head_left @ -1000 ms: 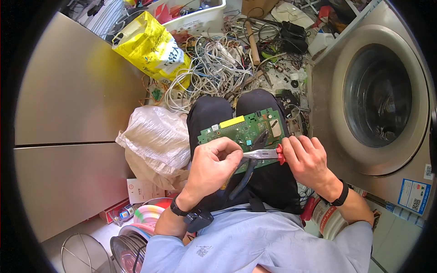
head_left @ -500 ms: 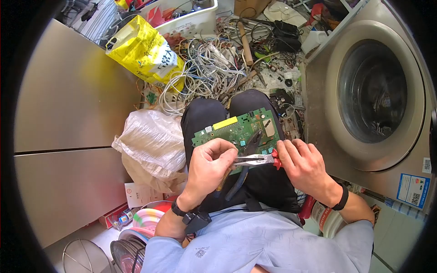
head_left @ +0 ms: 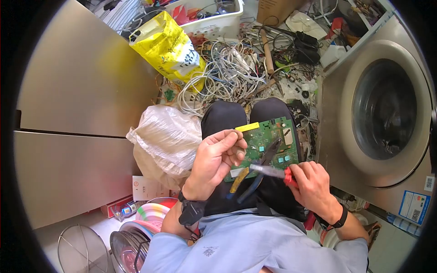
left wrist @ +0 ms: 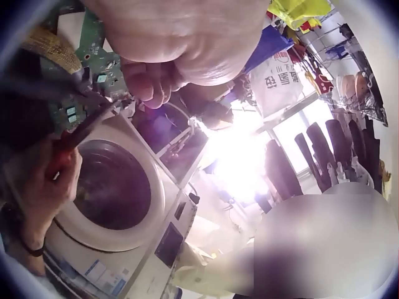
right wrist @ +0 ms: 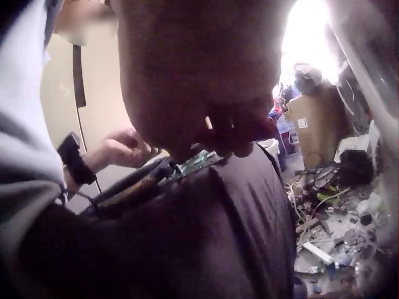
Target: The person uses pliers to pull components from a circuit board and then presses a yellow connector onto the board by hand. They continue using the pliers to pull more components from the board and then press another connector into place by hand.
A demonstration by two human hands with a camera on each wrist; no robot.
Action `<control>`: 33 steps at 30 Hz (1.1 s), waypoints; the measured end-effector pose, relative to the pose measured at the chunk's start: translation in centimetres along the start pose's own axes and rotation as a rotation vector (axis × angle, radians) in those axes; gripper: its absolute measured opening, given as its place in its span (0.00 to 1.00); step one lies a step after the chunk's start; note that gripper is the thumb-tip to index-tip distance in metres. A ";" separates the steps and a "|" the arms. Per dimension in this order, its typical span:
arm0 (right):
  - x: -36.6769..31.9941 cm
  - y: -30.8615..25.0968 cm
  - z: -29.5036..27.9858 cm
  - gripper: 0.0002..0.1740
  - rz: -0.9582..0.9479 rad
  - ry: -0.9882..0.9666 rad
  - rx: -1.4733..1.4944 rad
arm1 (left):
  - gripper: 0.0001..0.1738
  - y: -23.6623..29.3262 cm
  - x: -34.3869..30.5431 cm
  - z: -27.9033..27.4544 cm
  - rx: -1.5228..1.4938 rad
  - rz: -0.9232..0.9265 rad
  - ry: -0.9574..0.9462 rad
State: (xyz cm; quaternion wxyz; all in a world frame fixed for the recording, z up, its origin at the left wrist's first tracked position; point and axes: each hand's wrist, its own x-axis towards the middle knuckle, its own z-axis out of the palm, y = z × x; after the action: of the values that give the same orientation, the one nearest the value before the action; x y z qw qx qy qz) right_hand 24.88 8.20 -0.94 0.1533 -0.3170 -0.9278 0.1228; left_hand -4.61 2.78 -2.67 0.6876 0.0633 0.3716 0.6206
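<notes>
My right hand [head_left: 314,184] grips the red handles of a pair of pliers [head_left: 271,171], its metal nose pointing left over the circuit board. My left hand [head_left: 216,159] is raised over the board's left part, fingers curled and thumb tip against the index finger; I cannot tell whether something small is pinched there. The green circuit board [head_left: 268,132], with a yellow strip on its far edge, lies across the lap. A second pair of pliers [head_left: 271,151], dark-jawed with one yellow and one blue handle, lies on the board, partly behind the red-handled pliers.
Tangled white cables [head_left: 227,75] and scrap parts cover the floor ahead, beside a yellow bag [head_left: 170,50]. A washing machine [head_left: 330,150] stands at the right, a steel-coloured cabinet [head_left: 77,100] at the left. A whitish sack [head_left: 164,136] slumps beside the left knee.
My left hand has lifted away from the red-handled pliers' nose and turned, showing its curled fingers. My right hand still holds those pliers, now lower on the board. The head view has shifted.
</notes>
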 end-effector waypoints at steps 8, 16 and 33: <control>-0.6 -0.6 0.2 0.25 -0.333 -0.198 -0.028 | 0.11 -0.2 0.0 0.4 -0.002 -0.074 -0.077; 3.8 -1.0 -1.8 0.23 -0.168 0.134 0.518 | 0.10 -2.2 -1.0 3.5 0.113 -0.224 -0.108; 5.6 -0.1 1.2 0.12 0.297 0.201 1.016 | 0.14 -3.1 0.0 6.2 0.275 -0.190 -0.040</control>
State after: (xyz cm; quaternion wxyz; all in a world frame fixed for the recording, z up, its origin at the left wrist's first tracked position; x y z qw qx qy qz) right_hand 20.23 11.47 -0.92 0.3564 -0.3408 -0.6776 0.5456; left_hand 1.55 4.45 0.09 0.7351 0.1337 0.4437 0.4948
